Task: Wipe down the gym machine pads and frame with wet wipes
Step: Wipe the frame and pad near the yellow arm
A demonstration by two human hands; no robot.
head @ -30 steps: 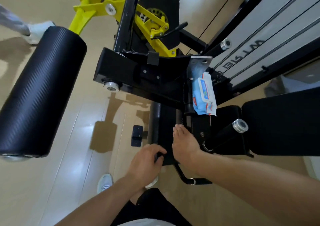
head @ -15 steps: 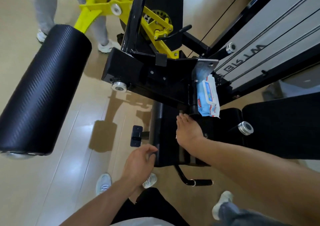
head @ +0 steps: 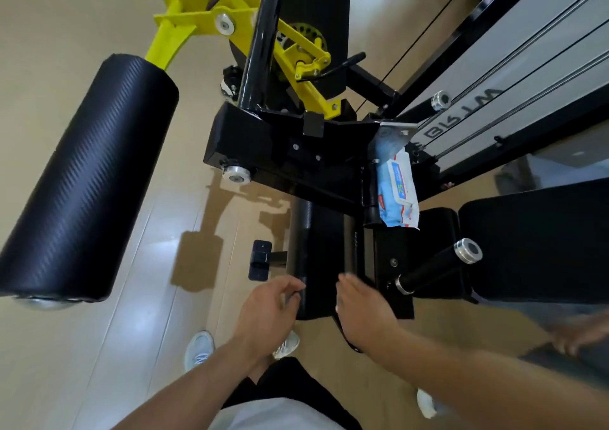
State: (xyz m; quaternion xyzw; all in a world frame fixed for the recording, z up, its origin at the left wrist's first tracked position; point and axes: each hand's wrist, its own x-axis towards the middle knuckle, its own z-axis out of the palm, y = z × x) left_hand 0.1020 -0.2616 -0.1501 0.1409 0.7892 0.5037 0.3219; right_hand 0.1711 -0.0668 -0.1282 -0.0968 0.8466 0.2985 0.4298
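Small black pad [head: 321,258] sits low centre under the black frame [head: 280,153]; the left hand [head: 267,311] curls its fingers round the pad's left edge, the right hand [head: 359,311] lies on its right side with fingers together, and whether either holds a wipe is hidden. Since a second ago the right hand has slid back down the pad toward the body. The blue-white crinkly wipes pack [head: 397,192] lies on the frame, a textured black roller [head: 82,182] left, a motion-blurred hand at right edge.
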